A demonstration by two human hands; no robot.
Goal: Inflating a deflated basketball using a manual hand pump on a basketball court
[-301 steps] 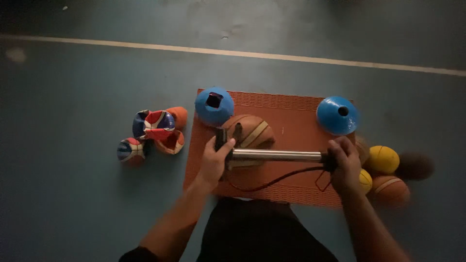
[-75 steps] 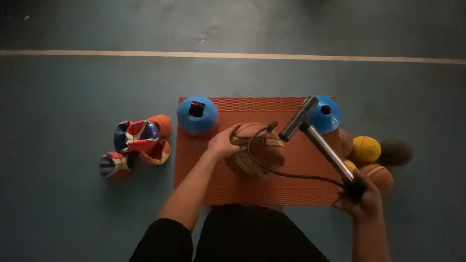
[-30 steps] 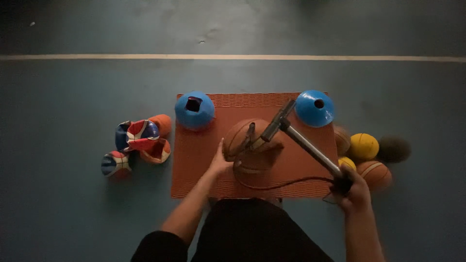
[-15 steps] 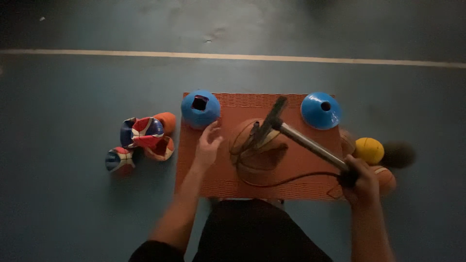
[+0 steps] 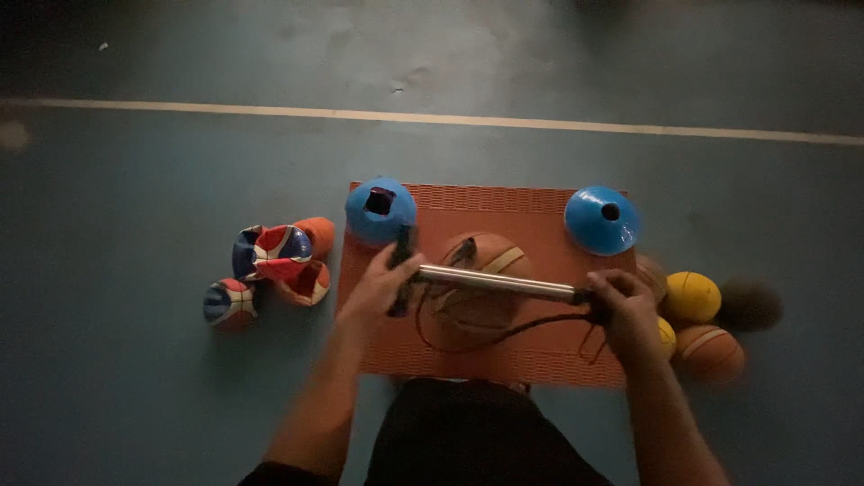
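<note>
Two blue cones are crowding the orange mat's far corners, deflated balls are blocking its left, round balls its right, while floor beyond is lying open.

A dull blue-green floor fills the whole view, scuffed and smudged in its far part. A pale painted line runs straight across it from side to side. The light is dim, and the far edge falls into shadow.
</note>
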